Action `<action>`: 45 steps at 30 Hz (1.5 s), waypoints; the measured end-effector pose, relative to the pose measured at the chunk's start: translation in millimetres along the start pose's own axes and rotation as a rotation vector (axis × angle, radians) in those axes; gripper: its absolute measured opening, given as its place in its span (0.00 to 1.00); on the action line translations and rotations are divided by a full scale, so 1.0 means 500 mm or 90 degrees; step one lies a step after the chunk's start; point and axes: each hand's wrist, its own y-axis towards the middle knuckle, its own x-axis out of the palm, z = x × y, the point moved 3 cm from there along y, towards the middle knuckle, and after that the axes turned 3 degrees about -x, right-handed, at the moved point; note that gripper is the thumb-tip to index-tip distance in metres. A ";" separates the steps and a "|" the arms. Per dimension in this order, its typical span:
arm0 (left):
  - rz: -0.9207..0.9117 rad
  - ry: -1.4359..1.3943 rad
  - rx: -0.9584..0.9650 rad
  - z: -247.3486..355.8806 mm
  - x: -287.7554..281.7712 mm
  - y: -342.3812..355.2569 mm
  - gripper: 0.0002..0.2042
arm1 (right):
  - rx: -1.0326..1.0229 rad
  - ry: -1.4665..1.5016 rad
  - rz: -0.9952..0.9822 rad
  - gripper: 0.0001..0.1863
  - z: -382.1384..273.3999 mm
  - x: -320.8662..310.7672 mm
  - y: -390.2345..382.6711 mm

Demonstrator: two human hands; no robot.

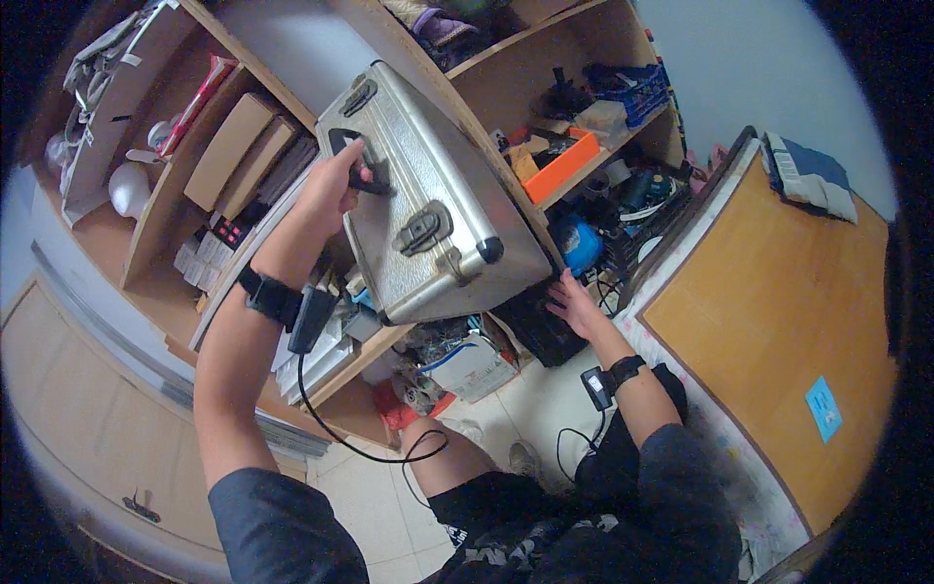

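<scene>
A silver metal carrying case (443,185) with black corner caps and two latches hangs tilted in front of the shelves. My left hand (329,190) is closed around its black handle (374,182). Whether the case's far side rests on a shelf is hidden. Beside the case's lower right end, my right hand (581,310) is held out with its fingers apart and nothing in it. Just past those fingers sits a black box (545,331), partly covered by the case.
Wooden shelves (457,97) hold an orange bin (559,165), a blue basket (632,94) and cardboard boxes (229,146). A blue round object (578,243) lies near my right hand. At right stands an orange-brown board (769,292); a white box (472,370) is low down.
</scene>
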 end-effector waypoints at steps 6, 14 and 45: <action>-0.029 0.048 0.015 -0.083 0.011 -0.132 0.15 | 0.016 -0.131 -0.044 0.42 0.030 -0.059 0.022; -0.101 0.087 0.031 -0.207 -0.105 -0.302 0.15 | 0.100 -0.017 -0.156 0.47 0.141 0.062 -0.079; -0.404 0.444 0.042 -0.808 -0.170 -0.431 0.17 | 0.497 0.088 0.159 0.53 0.710 -0.095 -0.300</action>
